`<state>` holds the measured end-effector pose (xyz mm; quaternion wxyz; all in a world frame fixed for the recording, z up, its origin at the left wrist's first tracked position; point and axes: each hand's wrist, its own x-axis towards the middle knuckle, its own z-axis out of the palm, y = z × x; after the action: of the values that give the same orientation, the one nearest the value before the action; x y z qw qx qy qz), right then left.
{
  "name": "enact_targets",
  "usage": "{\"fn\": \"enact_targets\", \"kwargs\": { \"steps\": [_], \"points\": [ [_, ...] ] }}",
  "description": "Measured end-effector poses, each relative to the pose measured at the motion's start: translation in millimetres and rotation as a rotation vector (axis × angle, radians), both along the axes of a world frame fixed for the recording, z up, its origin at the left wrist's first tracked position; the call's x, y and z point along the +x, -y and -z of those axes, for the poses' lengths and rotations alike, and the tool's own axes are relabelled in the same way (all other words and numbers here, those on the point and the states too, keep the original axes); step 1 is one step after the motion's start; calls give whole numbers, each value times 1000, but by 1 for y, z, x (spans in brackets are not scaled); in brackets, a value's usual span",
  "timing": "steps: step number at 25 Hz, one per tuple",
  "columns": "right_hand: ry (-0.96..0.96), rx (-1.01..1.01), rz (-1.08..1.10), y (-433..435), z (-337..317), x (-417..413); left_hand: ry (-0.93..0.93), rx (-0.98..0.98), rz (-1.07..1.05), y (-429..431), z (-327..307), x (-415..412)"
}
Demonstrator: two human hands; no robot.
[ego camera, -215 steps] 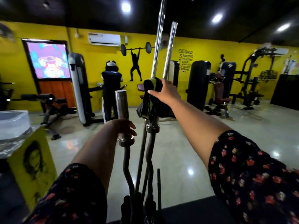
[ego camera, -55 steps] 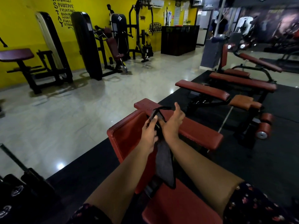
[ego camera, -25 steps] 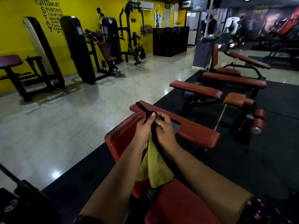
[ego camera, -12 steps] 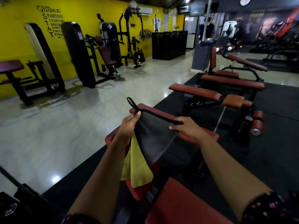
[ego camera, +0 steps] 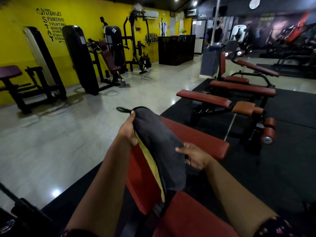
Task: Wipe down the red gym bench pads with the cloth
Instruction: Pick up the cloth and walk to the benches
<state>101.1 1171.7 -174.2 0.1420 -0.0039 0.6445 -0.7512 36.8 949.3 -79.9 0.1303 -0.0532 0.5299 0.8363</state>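
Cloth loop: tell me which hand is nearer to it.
Left. The left hand grips the cloth just below the loop; the right hand holds the cloth's lower edge, farther away.

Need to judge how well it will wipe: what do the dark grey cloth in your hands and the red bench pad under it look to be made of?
The dark grey cloth looks like soft matte microfibre or terry, fuzzy and limp, with a yellow reverse side. The red bench pad looks like smooth vinyl or leatherette over padding, with a faint sheen and rounded edges. Both hands, left and right, grip the cloth.
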Motion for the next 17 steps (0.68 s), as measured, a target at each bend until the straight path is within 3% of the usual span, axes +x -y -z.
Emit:
{"fn": "enact_targets", "kwargs": {
  "steps": [4, 7, 9, 12, 14, 17],
  "points": [
    [-91, -124, 167, 2, -45, -2, 131, 117, 18, 14, 30, -4],
    [-64, -134, 278, 11, -73, -6, 161, -69, 258, 2, 69, 13],
    [39, -88, 344, 13, -90, -7, 48, -135, 370, -7, 85, 27],
    [157, -127, 392, -1, -106, -4, -87, 199, 176, -10, 81, 24],
    [165, -161, 375, -8, -109, 0, -107, 332, 191, -8, 69, 18],
    [222, -174, 363, -7, -97, 3, -41, 119, 318, -17, 67, 20]
  ]
}}
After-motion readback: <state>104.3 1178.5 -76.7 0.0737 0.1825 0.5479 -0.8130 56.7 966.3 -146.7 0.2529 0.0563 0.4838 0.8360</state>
